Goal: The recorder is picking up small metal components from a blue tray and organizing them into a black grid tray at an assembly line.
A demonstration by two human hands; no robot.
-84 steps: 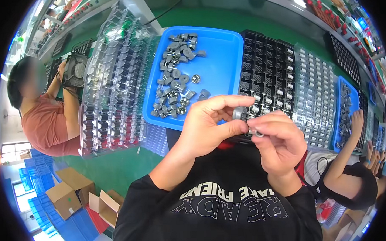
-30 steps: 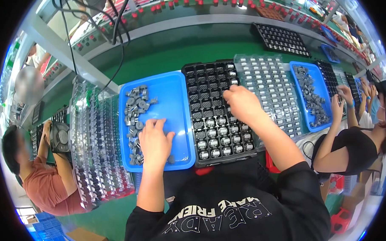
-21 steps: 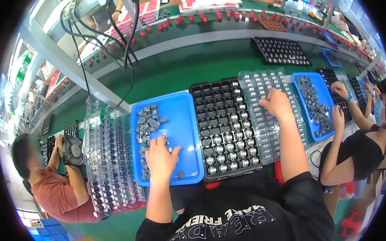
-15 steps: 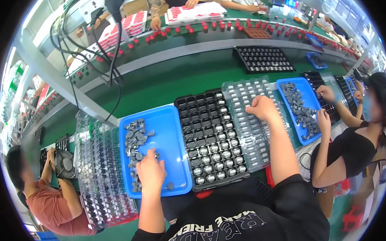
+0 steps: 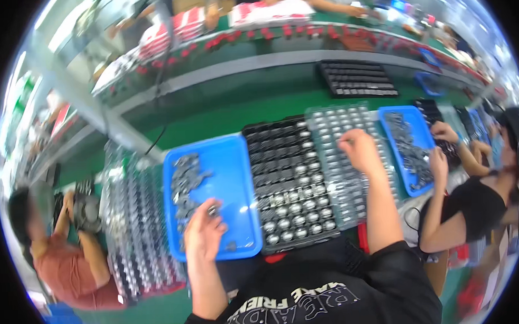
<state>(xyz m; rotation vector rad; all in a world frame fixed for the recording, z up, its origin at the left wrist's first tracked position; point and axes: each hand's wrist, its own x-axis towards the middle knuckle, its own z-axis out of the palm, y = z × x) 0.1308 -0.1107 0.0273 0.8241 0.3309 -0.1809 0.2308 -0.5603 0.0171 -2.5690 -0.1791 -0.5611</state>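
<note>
My left hand [image 5: 202,229] is raised over the near part of a blue tray [image 5: 245,162], fingers curled round a small dark part with a metallic glint [image 5: 212,210]. Loose grey cylindrical parts [image 5: 183,184] lie heaped along the left side of that tray. Above a clear plastic tray [image 5: 348,204] filled with rows of small silvery pieces hovers my right hand [image 5: 361,150]. Its thumb and forefinger are pinched; whatever is between them is too small to make out. Between the two trays stands a black compartment tray [image 5: 273,156], with round silvery parts in its near rows and right column.
Stacked clear trays [image 5: 133,223] rise at the left. Another blue tray of grey parts [image 5: 408,151] sits at the right beside a co-worker [image 5: 472,206]. A second co-worker [image 5: 74,260] works at far left. A black tray [image 5: 359,78] lies farther back on the green bench.
My left hand has lifted from the grey parts and turned, with a small part in its fingers. My right hand stays over the clear tray. The whole view has shifted slightly and blurred.
</note>
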